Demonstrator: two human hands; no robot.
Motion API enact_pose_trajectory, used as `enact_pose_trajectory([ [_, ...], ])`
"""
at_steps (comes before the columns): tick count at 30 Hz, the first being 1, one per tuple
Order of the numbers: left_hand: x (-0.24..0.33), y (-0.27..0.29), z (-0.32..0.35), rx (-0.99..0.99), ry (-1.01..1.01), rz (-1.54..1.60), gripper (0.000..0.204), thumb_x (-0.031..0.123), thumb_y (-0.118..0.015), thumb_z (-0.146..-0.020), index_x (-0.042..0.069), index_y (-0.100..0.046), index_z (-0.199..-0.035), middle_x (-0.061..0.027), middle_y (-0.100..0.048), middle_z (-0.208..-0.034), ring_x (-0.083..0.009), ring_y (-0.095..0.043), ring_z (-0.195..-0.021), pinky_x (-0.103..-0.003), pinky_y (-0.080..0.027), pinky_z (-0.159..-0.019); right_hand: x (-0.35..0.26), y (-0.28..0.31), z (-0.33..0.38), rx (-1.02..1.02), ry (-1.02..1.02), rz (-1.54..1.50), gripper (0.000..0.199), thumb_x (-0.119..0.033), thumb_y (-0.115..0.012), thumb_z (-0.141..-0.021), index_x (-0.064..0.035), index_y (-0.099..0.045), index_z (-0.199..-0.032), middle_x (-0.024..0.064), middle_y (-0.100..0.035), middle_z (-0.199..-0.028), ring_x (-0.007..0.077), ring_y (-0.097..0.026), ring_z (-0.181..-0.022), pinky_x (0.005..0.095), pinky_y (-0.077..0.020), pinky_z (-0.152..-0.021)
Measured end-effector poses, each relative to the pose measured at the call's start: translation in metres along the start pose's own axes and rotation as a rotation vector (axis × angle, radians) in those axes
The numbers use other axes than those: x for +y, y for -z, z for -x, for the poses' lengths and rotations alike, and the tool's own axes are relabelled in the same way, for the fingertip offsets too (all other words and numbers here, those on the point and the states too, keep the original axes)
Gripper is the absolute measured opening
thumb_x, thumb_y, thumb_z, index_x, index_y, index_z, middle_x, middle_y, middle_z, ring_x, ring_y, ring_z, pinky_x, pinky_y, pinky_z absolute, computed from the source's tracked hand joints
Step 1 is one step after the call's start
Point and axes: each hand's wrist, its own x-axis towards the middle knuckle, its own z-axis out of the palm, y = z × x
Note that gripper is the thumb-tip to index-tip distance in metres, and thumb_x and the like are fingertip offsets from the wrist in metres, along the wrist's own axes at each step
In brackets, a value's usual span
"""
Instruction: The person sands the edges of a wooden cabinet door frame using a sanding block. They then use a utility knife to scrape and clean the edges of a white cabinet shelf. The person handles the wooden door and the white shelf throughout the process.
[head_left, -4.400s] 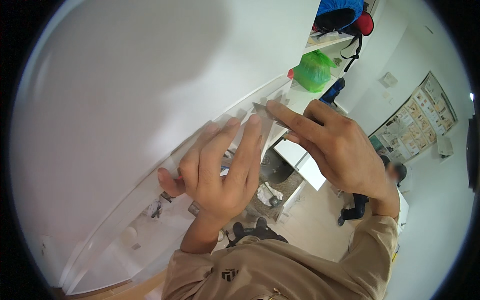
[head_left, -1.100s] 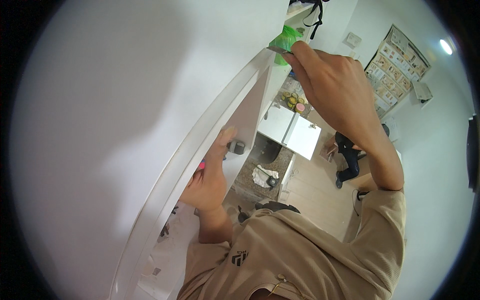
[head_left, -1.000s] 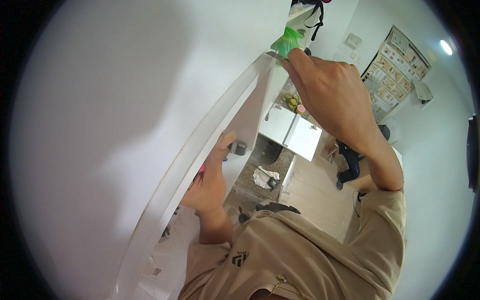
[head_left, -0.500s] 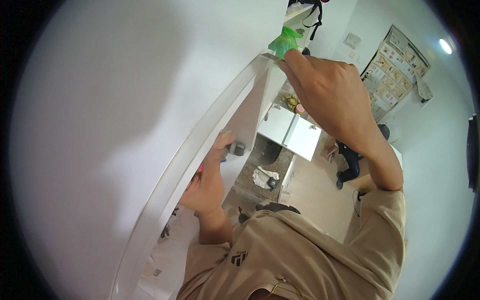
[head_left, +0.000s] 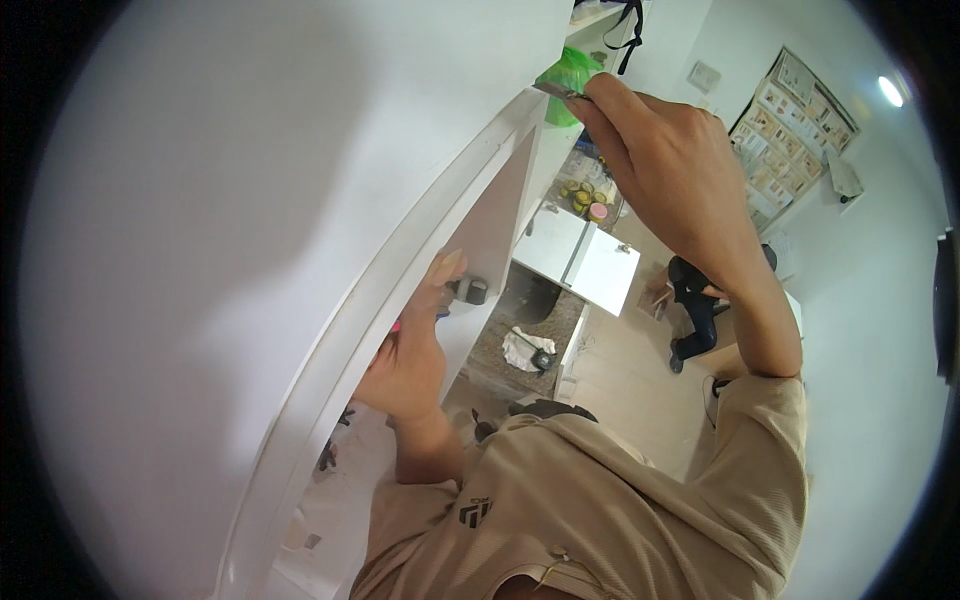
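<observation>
A dark logo (head_left: 475, 513) marks the tan shirt (head_left: 625, 490); print on the wall board (head_left: 790, 140) is illegible.

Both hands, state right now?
Left hand: partly hidden behind the white edge; grip cannot be told.
Right hand: closed, pinching a thin metal blade.

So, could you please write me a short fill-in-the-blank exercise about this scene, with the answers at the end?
1. The right hand holds a thin metal blade at the ____ end of the long white strip, not the lower one.
2. The other hand is the person's ____ one.
3. The plastic bag behind the blade is coloured ____.

Missing words: upper; left; green.
</observation>
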Motion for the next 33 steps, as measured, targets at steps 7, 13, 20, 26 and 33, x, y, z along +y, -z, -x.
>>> enact_pose_trajectory([
  [7, -0.002, -0.001, -0.001, -0.007, -0.033, -0.012, 0.011, -0.015, -0.071, -0.089, -0.018, -0.071, -0.1, -0.0246, -0.076, -0.086, -0.0274, -0.078, -0.076, -0.035, -0.065, -0.071, -0.003, -0.002, 0.002, -0.064, 0.085, -0.03, 0.016, -0.02, -0.066, -0.101, -0.0063, -0.059, -0.1, 0.0111, -0.064, -0.069, 0.0333, -0.064, -0.06, 0.0447, -0.0479, -0.053],
  [13, 0.0, 0.005, -0.001, -0.018, -0.013, -0.05, 0.008, -0.013, -0.074, -0.087, -0.015, -0.074, -0.095, -0.022, -0.077, -0.083, -0.0242, -0.077, -0.074, -0.029, -0.061, -0.064, -0.035, 0.019, 0.006, -0.058, 0.222, -0.153, 0.018, -0.017, -0.069, -0.098, -0.0048, -0.057, -0.097, 0.0081, -0.059, -0.064, 0.0302, -0.06, -0.054, 0.0405, -0.0451, -0.047],
  [20, 0.001, 0.003, 0.0, -0.01, 0.021, -0.062, 0.009, -0.013, -0.074, -0.087, -0.016, -0.074, -0.096, -0.0223, -0.077, -0.084, -0.0245, -0.077, -0.073, -0.03, -0.062, -0.065, 0.005, -0.005, 0.002, -0.005, 0.044, -0.043, 0.014, -0.022, -0.064, -0.103, -0.0084, -0.061, -0.1, 0.0096, -0.064, -0.069, 0.0298, -0.064, -0.058, 0.0436, -0.0481, -0.054],
  [26, 0.002, 0.005, -0.002, -0.025, 0.002, -0.022, 0.013, -0.015, -0.072, -0.088, -0.017, -0.072, -0.1, -0.0245, -0.077, -0.087, -0.0266, -0.077, -0.075, -0.033, -0.064, -0.068, 0.005, -0.01, -0.007, -0.12, 0.017, 0.06, 0.023, -0.026, -0.055, -0.104, -0.0038, -0.061, -0.103, 0.0162, -0.069, -0.077, 0.0373, -0.07, -0.073, 0.0476, -0.0563, -0.063],
  [33, -0.001, -0.001, -0.001, 0.0, 0.006, 0.001, 0.012, -0.015, -0.073, -0.086, -0.015, -0.074, -0.098, -0.0205, -0.077, -0.085, -0.0232, -0.076, -0.073, -0.029, -0.061, -0.064, -0.015, 0.007, 0.002, -0.101, 0.114, -0.005, 0.014, -0.018, -0.065, -0.098, -0.0056, -0.058, -0.099, 0.012, -0.063, -0.069, 0.0342, -0.063, -0.059, 0.0446, -0.0492, -0.053],
])
